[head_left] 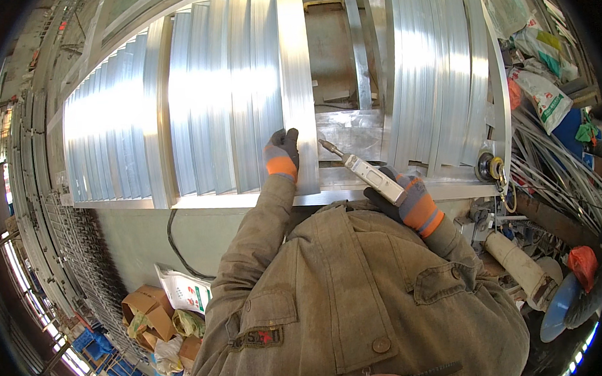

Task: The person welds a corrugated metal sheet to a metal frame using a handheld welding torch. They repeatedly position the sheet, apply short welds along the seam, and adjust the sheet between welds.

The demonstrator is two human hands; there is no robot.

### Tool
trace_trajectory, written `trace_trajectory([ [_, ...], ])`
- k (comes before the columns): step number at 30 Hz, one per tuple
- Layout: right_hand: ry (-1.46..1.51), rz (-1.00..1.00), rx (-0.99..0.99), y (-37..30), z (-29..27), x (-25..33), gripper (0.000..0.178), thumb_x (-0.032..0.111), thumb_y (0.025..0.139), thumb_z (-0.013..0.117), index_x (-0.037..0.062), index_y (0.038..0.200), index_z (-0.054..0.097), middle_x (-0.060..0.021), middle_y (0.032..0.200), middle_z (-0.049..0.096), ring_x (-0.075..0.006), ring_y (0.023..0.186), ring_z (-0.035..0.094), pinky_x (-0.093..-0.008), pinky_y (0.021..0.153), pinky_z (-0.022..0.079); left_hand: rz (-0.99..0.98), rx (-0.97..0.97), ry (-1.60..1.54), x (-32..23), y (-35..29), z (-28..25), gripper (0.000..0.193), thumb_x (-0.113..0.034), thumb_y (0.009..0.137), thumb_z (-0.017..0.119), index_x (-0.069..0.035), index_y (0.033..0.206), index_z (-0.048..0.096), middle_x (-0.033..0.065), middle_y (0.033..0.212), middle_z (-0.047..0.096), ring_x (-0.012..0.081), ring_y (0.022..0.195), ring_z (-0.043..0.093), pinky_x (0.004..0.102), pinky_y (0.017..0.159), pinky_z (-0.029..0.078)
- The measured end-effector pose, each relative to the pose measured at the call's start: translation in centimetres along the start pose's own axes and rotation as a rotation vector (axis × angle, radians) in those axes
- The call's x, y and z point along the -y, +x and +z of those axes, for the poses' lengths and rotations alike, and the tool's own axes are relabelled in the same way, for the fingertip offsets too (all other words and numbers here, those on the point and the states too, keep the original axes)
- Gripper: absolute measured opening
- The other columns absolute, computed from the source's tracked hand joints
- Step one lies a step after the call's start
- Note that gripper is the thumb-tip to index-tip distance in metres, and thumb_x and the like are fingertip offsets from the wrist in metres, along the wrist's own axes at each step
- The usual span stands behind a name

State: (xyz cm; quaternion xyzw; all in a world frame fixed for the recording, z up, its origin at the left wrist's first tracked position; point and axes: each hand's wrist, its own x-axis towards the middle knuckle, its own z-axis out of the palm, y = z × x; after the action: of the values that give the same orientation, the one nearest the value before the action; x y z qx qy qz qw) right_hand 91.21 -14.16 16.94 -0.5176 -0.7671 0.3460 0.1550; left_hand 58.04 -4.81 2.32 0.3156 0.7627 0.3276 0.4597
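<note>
- Far left: stacked metal frames (pixel 40 204) and wire mesh panels (pixel 89 270) lean along the edge; cardboard boxes (pixel 150 314) and a printed bag (pixel 183 288) on the floor below.
- Centre-left: big aluminium louvre panel (pixel 192 105) lies flat on the bench, slats running away from the person; a black cable (pixel 173 240) hangs off its near edge.
- Left hand (pixel 282 153), grey glove with orange cuff, rests flat on the upright bar (pixel 297 85) between the louvre sections, fingers curled against its edge, pinning it.
- Right hand (pixel 412 202), same glove, is closed round a white pen-shaped torch (pixel 363 169); tip points at the bare plate (pixel 349 133) just right of the bar, close to it but contact not clear.
- Judgement: joining step, bar being fixed to the frame at that corner. Next move calls for bar kept steady and tip brought to the seam.
- Right: second louvre section (pixel 432 76), a small reel (pixel 489 168) at the panel edge, filled sacks (pixel 540 94), loose rods (pixel 555 179), a cardboard tube (pixel 519 268).
</note>
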Motion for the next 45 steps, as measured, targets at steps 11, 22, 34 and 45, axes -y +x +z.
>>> trace_trajectory([
  [11,-0.004,0.068,0.074,-0.6,1.5,-2.1,0.032,0.029,0.102,0.076,0.0049,0.122,0.066,-0.0208,0.102,0.07,-0.0435,0.089,0.072,-0.0539,0.073,0.055,-0.036,-0.003,0.032,-1.1,-1.0,0.0,0.062,-0.038,0.104,0.082,0.005,0.146,0.07,0.0211,0.134,0.08,0.0298,0.112,0.076,0.0406,0.1,0.059],
  [22,0.032,0.021,-0.001,0.4,-0.2,0.4,0.05,0.034,0.101,0.085,0.0051,0.14,0.07,-0.0204,0.112,0.077,-0.041,0.085,0.075,-0.0501,0.072,0.057,-0.014,0.073,-0.018,0.7,0.9,-0.3,0.063,-0.041,0.102,0.085,0.007,0.14,0.074,0.0196,0.123,0.082,0.0262,0.102,0.074,0.0392,0.093,0.06],
  [34,0.118,-0.063,0.018,3.3,-5.2,2.1,0.042,0.024,0.101,0.087,0.0055,0.137,0.076,-0.0161,0.098,0.081,-0.0307,0.081,0.082,-0.0411,0.07,0.062,-0.01,0.303,0.649,-1.4,6.9,-3.1,0.067,-0.053,0.09,0.093,-0.002,0.131,0.082,0.0119,0.102,0.085,0.0241,0.082,0.077,0.0425,0.081,0.064],
  [45,0.178,-0.053,0.356,11.4,-12.5,3.7,0.046,0.014,0.103,0.085,0.0018,0.146,0.072,-0.0152,0.126,0.083,-0.0246,0.11,0.082,-0.035,0.095,0.064,-0.119,0.418,0.912,-4.0,7.6,-3.7,0.069,-0.061,0.087,0.092,-0.01,0.133,0.082,0.0109,0.111,0.085,0.0309,0.102,0.08,0.047,0.095,0.063],
])
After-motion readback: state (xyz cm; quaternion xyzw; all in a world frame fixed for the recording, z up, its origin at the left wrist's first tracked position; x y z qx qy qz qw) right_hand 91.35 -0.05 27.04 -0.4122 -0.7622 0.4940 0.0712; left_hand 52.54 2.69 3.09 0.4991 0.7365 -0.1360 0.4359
